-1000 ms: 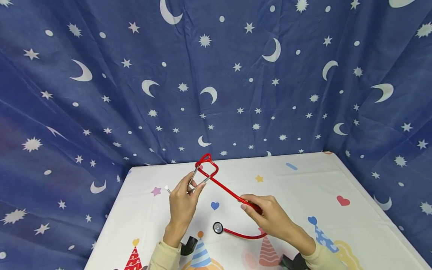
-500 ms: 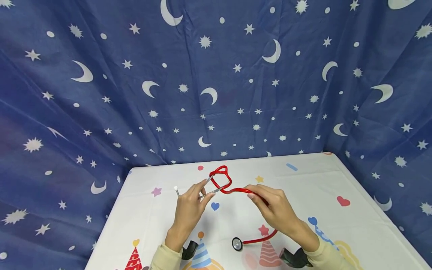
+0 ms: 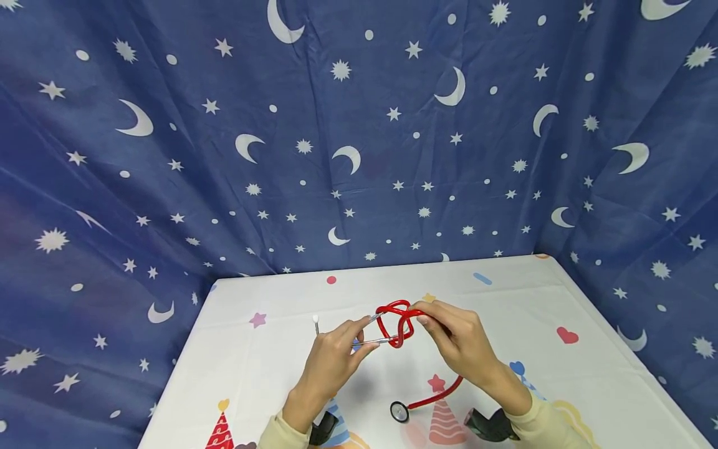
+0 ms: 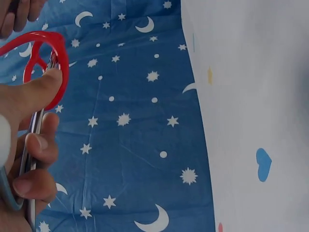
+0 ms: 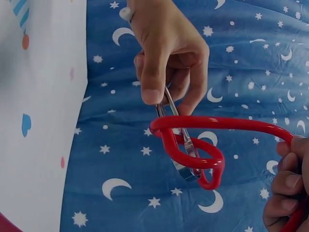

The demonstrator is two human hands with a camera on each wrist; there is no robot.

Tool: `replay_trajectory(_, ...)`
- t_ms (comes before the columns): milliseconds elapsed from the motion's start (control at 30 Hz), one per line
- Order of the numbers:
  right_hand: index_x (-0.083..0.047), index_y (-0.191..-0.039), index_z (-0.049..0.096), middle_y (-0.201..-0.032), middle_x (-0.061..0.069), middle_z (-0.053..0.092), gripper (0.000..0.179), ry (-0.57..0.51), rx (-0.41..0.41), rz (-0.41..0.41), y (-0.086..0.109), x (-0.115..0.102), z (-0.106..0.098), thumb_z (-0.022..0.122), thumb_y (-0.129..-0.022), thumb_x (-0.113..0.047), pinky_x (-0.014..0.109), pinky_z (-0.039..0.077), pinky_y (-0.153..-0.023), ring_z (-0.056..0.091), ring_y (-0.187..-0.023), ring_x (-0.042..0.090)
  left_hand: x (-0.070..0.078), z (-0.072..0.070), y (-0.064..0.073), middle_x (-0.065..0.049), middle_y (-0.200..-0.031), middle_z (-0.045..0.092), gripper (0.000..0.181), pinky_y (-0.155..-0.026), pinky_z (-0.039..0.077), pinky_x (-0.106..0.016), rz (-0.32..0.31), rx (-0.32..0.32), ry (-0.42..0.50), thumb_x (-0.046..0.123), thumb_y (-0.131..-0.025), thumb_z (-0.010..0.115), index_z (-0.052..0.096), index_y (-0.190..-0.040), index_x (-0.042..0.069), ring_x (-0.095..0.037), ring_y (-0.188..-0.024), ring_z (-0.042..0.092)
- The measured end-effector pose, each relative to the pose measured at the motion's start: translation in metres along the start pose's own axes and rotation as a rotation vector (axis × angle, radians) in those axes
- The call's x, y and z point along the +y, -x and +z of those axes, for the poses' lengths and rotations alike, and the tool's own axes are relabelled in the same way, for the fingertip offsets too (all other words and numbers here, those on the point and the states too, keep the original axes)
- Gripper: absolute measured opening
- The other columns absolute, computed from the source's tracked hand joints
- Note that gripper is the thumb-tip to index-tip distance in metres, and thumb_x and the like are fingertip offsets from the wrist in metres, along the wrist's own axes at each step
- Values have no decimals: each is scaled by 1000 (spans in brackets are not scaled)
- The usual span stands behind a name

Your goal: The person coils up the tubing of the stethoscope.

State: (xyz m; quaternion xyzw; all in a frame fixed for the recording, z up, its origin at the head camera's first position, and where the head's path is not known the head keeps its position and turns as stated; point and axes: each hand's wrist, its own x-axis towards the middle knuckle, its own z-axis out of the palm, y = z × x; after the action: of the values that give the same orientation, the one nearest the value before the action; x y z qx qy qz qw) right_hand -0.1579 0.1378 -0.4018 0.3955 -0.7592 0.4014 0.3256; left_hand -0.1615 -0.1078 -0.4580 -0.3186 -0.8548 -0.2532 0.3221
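Observation:
A red stethoscope (image 3: pixel 401 333) is held up above the table between both hands. My left hand (image 3: pixel 332 358) grips its metal ear tubes (image 5: pixel 169 102), and one white ear tip (image 3: pixel 316 318) sticks out past the hand. The fingers of my right hand (image 3: pixel 464 342) pinch the red tubing (image 5: pixel 241 123), which wraps in a loop around the metal tubes in the right wrist view. From below the right hand the tubing runs down to the round chest piece (image 3: pixel 399 411). Whether that piece touches the table cannot be told.
A white cloth printed with stars, hearts and party hats covers the table (image 3: pixel 269 374). Behind it hangs a blue curtain (image 3: pixel 381 156) with moons and stars. Black devices (image 3: pixel 490 425) sit at both wrists.
My left hand has moved right and slightly down with the ear tubes, closer to the right hand. The straight tubing has bent into a loop across the metal tubes. The chest piece has shifted right and down.

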Motion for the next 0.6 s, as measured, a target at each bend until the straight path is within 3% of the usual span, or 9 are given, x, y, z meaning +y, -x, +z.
replay_trajectory(167,-4,-107,69,-83,2,68,15,-4,-7,-20,-1,4,2,65,-92,-4,9,41,-59,45,-59,0,7,-1,0,6,-78,66,44,-53,42,-12,31,-63,36,28,-79,82,69,-116,10,-4,-60,59)
replay_trajectory(333,-4,-105,69,-86,0,69,13,12,-9,-14,-1,8,3,64,-93,-4,9,48,-81,48,-62,1,11,-2,0,8,-78,66,43,-53,40,-10,59,-89,49,30,-79,82,69,-116,11,-2,-58,57)
replay_trajectory(433,-6,-106,69,-84,-3,68,20,26,-18,15,0,10,3,68,-88,2,14,48,-96,48,-61,0,13,-2,-1,8,-76,65,43,-53,38,-8,74,-100,47,30,-80,81,69,-116,11,-1,-57,55)
replay_trajectory(600,-6,-107,69,-83,-1,68,24,27,-35,43,1,13,1,69,-85,5,8,47,-70,48,-61,1,18,-5,-2,9,-76,65,43,-53,41,-9,112,-125,54,32,-81,80,68,-118,12,-1,-58,57)
